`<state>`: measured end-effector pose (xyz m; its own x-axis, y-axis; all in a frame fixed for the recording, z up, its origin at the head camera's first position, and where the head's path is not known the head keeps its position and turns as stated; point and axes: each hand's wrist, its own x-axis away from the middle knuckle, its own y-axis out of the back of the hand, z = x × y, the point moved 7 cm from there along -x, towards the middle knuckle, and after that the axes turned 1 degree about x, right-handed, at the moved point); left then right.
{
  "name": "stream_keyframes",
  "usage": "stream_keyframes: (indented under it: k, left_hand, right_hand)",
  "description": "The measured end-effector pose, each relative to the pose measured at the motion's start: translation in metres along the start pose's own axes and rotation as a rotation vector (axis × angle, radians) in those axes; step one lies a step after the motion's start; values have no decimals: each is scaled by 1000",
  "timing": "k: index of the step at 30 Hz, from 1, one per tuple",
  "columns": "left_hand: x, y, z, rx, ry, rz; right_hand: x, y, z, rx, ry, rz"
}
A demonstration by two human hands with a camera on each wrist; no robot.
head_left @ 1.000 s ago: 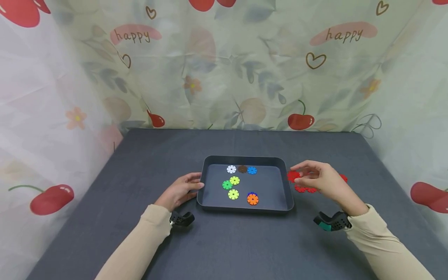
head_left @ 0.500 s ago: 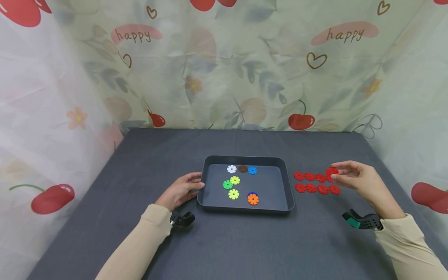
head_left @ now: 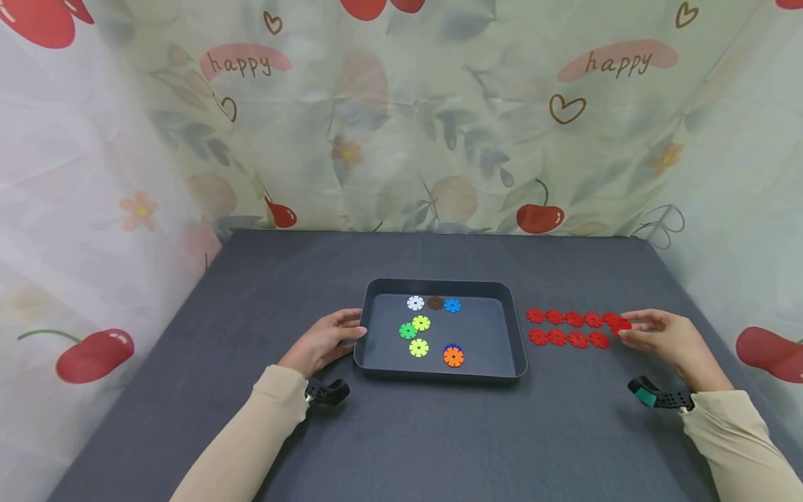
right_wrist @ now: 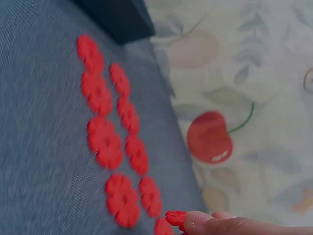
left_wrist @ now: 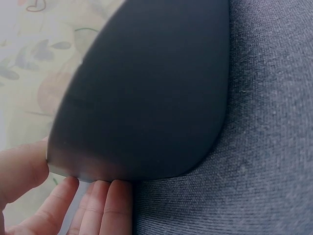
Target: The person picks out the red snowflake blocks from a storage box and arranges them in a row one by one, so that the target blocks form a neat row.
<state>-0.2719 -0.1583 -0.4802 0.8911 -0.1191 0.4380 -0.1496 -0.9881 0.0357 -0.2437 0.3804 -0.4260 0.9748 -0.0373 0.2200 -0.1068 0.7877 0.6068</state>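
Observation:
In the head view my left hand (head_left: 326,341) holds the left end of a dark rectangular tray (head_left: 360,362). The left wrist view has the thumb at the rim and fingers against the outer wall (left_wrist: 146,107). My right hand (head_left: 671,345) pinches a red notched disc (head_left: 621,328) between thumb and fingertips, low over the right end of the far row. Two rows of red notched discs lie on the cloth right of the tray, a far row (head_left: 574,319) and a near row (head_left: 578,339). The right wrist view catches the pinched disc (right_wrist: 176,217) nearly edge-on.
Inside the tray lie loose discs: white (head_left: 415,303), brown (head_left: 436,303), blue (head_left: 452,305), green (head_left: 408,331), two yellow ones (head_left: 421,323), and orange (head_left: 454,358) overlapping a dark blue one. Patterned curtains surround the grey cloth-covered table (head_left: 401,439).
My right hand has moved right from beside the tray's right edge to the far row's right end, then lowered with a red disc in its fingers. My left hand and the tray have stayed put.

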Motion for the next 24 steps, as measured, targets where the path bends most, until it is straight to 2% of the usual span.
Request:
stream_keyframes:
  k: [12, 16, 24]
  left_hand:
    - [0, -1, 0, -6, -6, 14]
    - [-1, -1, 0, -3, -11, 20]
    - [0, 0, 0, 4, -7, 13]
  right_hand:
    - [-15, -1, -34, -153, -108, 51]
    - [-15, -1, -36, -105, -116, 52]
    - [-16, 1, -31, 117, -94, 38]
